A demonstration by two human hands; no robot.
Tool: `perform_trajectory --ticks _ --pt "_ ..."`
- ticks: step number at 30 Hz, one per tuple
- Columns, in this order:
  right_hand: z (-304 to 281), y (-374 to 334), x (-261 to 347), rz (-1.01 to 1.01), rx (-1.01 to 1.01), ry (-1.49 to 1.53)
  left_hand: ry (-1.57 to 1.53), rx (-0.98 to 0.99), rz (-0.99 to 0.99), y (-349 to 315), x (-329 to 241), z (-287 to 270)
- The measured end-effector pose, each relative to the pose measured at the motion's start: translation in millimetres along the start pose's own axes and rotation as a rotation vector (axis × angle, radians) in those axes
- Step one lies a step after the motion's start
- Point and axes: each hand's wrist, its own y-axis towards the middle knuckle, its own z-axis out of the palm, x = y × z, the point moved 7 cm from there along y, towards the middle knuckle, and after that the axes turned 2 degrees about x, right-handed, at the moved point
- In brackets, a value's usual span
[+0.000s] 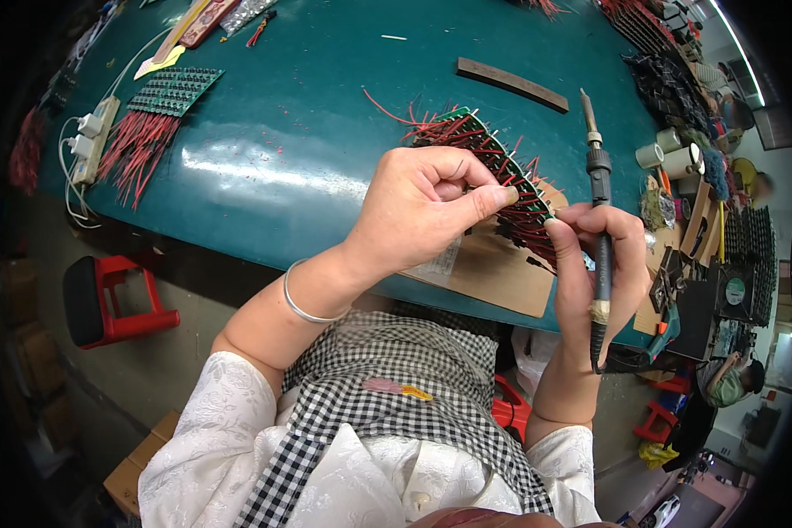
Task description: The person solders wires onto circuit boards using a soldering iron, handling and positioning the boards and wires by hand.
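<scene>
A green circuit board panel [488, 134] stands tilted above the table, crowded with red and black wires [449, 134]. My left hand [427, 198] is closed in a pinch at the panel's wires; what lies between its fingertips is too small to make out. In my right hand [603, 255] rests a soldering iron [600, 176] with a dark handle, its metal tip pointing up and away from the panel. The thumb and a finger of that same hand also pinch the panel's near right end.
Beneath the panel lies a cardboard sheet [510, 290]. Beyond it is a dark curved bar [512, 84]. More wired boards [172, 91] lie at left beside a power strip [97, 141]. Cups [678, 158] and tools crowd the right edge. A red stool [119, 299] stands at left.
</scene>
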Motion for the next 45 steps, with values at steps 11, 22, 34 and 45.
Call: perform_trajectory --ticks 11,22,34,45 --pt "0 -1 1 -0.031 0.027 0.009 -0.045 0.031 -0.003 1 1 0" --pt "-1 -3 2 -0.060 0.029 0.014 -0.060 0.010 0.004 1 -3 0" --pt "4 -4 9 -0.164 0.065 -0.001 -0.001 -0.021 -0.003 -6 6 -5" --pt "-2 -17 16 -0.165 0.133 0.058 0.351 -0.153 0.452 -34 -18 -1"
